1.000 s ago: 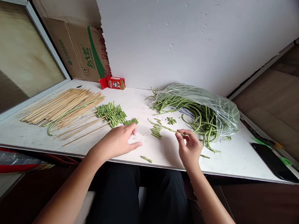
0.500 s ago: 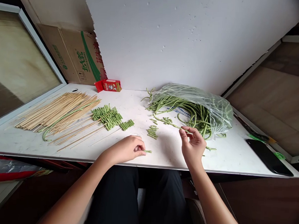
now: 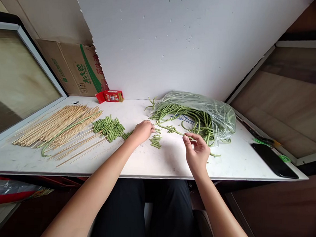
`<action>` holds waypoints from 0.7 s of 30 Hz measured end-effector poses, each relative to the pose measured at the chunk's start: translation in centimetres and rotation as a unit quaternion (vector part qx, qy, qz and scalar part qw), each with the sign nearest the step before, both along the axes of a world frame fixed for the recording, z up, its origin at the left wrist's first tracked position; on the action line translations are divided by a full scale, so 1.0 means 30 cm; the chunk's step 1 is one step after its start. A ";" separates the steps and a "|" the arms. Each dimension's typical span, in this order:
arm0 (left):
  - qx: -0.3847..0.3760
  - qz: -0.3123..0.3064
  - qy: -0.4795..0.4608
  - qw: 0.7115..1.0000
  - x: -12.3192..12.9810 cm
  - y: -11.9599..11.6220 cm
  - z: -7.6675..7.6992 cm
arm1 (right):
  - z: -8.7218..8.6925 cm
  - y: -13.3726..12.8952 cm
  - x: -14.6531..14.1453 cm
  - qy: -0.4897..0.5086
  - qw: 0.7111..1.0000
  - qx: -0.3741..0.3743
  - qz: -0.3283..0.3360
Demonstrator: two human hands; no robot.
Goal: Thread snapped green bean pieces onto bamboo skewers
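My left hand (image 3: 144, 131) is pinched around a short green bean piece (image 3: 156, 131), just above a small row of cut pieces (image 3: 155, 142). My right hand (image 3: 197, 150) grips the near end of a long green bean (image 3: 170, 129), which stretches left towards the bunch. Behind it, many long beans (image 3: 179, 112) spill from a clear plastic bag (image 3: 216, 109). Bundles of cut bean pieces (image 3: 109, 127) threaded on thin sticks lie left of my left hand, partly hidden by it. A large heap of wooden skewers (image 3: 57, 123) lies farther left, with one bean across it.
A red packet (image 3: 113, 96) stands at the back of the white table (image 3: 155, 168). On the right lie a black phone (image 3: 273, 160) and a dark tool (image 3: 257, 134). A cardboard box (image 3: 70, 69) leans behind the left side.
My left hand has moved forward from the table's front edge to the row of cut pieces. My right hand still holds the long bean. The view has shifted slightly.
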State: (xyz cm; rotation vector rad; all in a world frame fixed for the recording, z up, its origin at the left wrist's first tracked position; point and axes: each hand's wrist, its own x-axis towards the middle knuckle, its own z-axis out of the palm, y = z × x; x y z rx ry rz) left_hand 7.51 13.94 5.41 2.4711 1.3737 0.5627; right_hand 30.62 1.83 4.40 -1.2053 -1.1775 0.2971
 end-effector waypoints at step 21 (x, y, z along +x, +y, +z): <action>0.201 -0.024 -0.122 0.972 -0.064 -0.488 0.068 | -0.006 -0.078 -0.162 -0.054 0.979 -0.053 0.189</action>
